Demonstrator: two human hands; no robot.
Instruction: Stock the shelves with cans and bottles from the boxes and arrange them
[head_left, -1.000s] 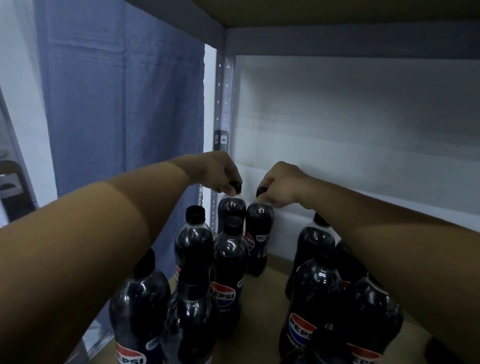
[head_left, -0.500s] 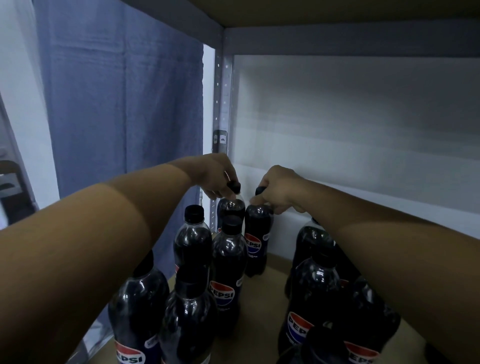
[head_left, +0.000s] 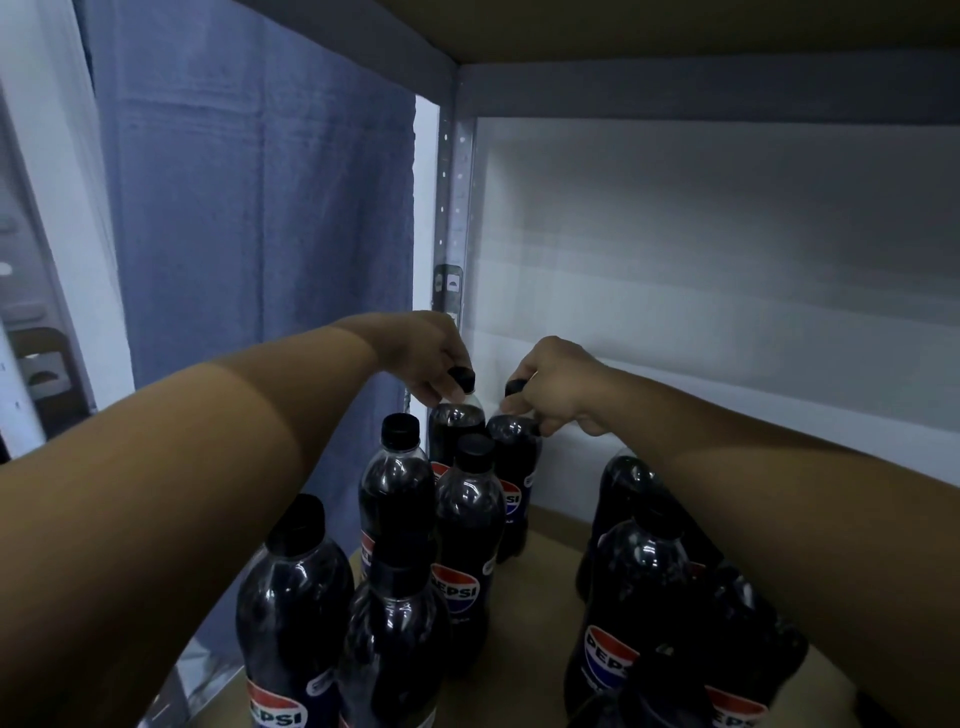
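Grey metal shelving unit with a brown board shelf (head_left: 550, 566), blue fabric curtain (head_left: 260, 208) to its left, dark plastic Pepsi cola bottles (head_left: 462, 525) standing upright on the shelf, left hand (head_left: 426, 353) pinching the black cap of the rear-left bottle (head_left: 454, 431), right hand (head_left: 558, 389) gripping the neck of the neighbouring rear bottle (head_left: 514, 467)

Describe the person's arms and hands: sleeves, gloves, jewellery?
Both forearms are bare, with no sleeve in view. The left hand and the right hand wear no gloves. No watch, bracelet or ring shows. The fingers are partly hidden, so a ring cannot be ruled out.
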